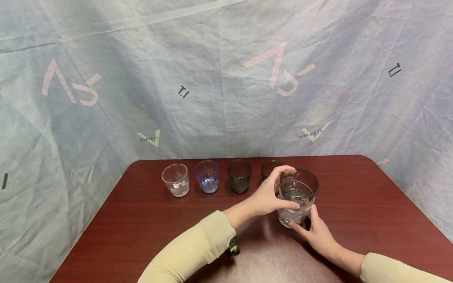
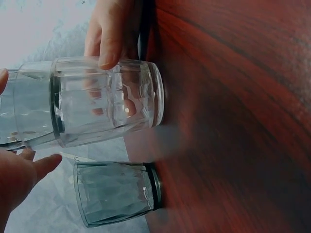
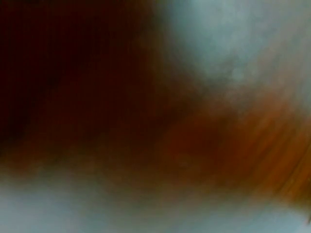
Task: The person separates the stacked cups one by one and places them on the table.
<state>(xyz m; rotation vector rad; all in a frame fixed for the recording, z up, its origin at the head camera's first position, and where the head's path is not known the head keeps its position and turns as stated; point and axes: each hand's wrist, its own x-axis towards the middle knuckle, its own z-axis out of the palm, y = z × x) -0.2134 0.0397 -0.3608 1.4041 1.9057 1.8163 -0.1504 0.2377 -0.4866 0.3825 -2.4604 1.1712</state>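
Two drinking glasses stand stacked on the right side of the table, one above the other. My left hand (image 1: 265,198) holds the upper glass (image 1: 308,181), its fingers behind and its thumb across the front. Lower down, my right hand (image 1: 322,236) grips the clear lower glass (image 1: 286,218) near its base. In the left wrist view the upper glass (image 2: 34,109) meets the lower glass (image 2: 85,128) at a dark ring. How deep one sits in the other cannot be told. The right wrist view is too blurred to read.
Along the back of the red-brown table (image 1: 148,228) stand a clear glass (image 1: 175,181), a blue glass (image 1: 207,177) and a dark grey glass (image 1: 239,177). Another dark glass (image 1: 269,168) is partly hidden behind my left hand. A printed cloth (image 1: 212,118) hangs beyond the table.
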